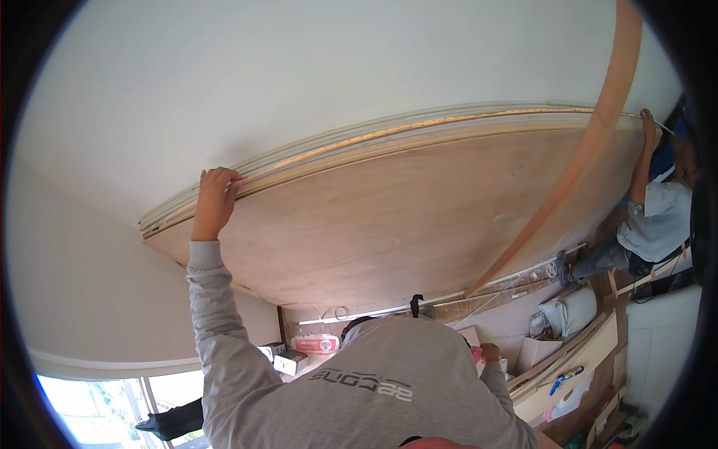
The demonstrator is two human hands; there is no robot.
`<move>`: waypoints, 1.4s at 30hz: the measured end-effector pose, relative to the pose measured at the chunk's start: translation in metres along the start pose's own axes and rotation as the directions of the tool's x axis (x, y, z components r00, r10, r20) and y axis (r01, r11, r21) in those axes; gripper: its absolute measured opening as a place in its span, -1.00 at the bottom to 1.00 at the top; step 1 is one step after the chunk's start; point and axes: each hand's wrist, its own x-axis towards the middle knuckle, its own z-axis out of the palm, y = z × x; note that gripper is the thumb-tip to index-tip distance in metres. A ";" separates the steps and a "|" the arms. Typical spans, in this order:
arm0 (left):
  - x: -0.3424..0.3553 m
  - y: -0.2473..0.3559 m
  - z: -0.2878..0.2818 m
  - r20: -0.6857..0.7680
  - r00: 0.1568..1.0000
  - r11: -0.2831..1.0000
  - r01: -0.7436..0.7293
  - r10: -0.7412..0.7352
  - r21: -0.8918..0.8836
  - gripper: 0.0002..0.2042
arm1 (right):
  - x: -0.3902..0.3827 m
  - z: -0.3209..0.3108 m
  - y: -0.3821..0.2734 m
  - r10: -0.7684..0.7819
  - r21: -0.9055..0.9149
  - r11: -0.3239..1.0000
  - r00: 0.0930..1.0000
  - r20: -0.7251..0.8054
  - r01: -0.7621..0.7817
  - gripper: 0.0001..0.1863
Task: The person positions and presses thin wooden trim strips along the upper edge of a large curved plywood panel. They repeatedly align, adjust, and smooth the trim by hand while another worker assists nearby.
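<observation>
A large plywood panel [389,217] leans against the pale wall, with several sheets or strips stacked behind its upper edge. Along that edge runs a thin yellow-orange tape measure blade [389,135]. My left hand [217,196] is raised to the panel's upper left edge, its fingers closed over the edge where the blade ends. Low at my right side, my right hand [490,353] is closed beside a pinkish-red item [477,355]; what it grips is mostly hidden. At the far right a co-worker's hand [648,120] touches the other end of the edge.
A long brown wooden strip [572,176] crosses before the panel. The co-worker [658,224] crouches at the right. Boards [572,367], a blue-handled tool [565,379], a white sack [572,310] and a carton [535,352] lie at lower right. Small boxes [290,363] sit by the window.
</observation>
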 end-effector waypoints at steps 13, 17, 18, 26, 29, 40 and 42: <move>0.018 0.009 -0.024 -0.070 0.992 0.983 -0.092 0.104 0.159 -0.94 | 0.024 -0.025 -0.021 0.040 -0.012 0.999 0.997 0.070 -0.039 -0.76; 0.016 0.003 -0.040 -0.131 0.982 0.956 -0.095 0.136 0.279 -0.95 | 0.023 -0.062 -0.044 0.094 0.038 0.994 0.991 0.099 -0.098 -0.75; 0.022 0.005 -0.041 -0.140 0.977 0.958 -0.123 0.163 0.259 -0.95 | 0.022 -0.059 -0.041 0.114 0.042 0.992 0.989 0.093 -0.118 -0.77; 0.032 0.005 -0.049 -0.234 0.953 0.935 -0.107 0.193 0.337 -0.94 | 0.031 -0.057 -0.052 0.236 0.121 0.961 0.966 0.108 -0.249 -0.77; 0.033 0.005 -0.049 -0.225 0.961 0.941 -0.082 0.163 0.329 -0.94 | 0.032 -0.055 -0.054 0.211 0.114 0.968 0.972 0.106 -0.223 -0.74; 0.025 -0.004 -0.038 -0.177 0.975 0.951 -0.074 0.131 0.301 -0.94 | 0.028 -0.061 -0.070 0.395 0.391 0.811 0.901 0.179 -0.434 -0.63; 0.025 -0.003 -0.038 -0.174 0.976 0.952 -0.076 0.132 0.297 -0.94 | 0.025 -0.073 -0.075 0.439 0.431 0.765 0.877 0.197 -0.479 -0.64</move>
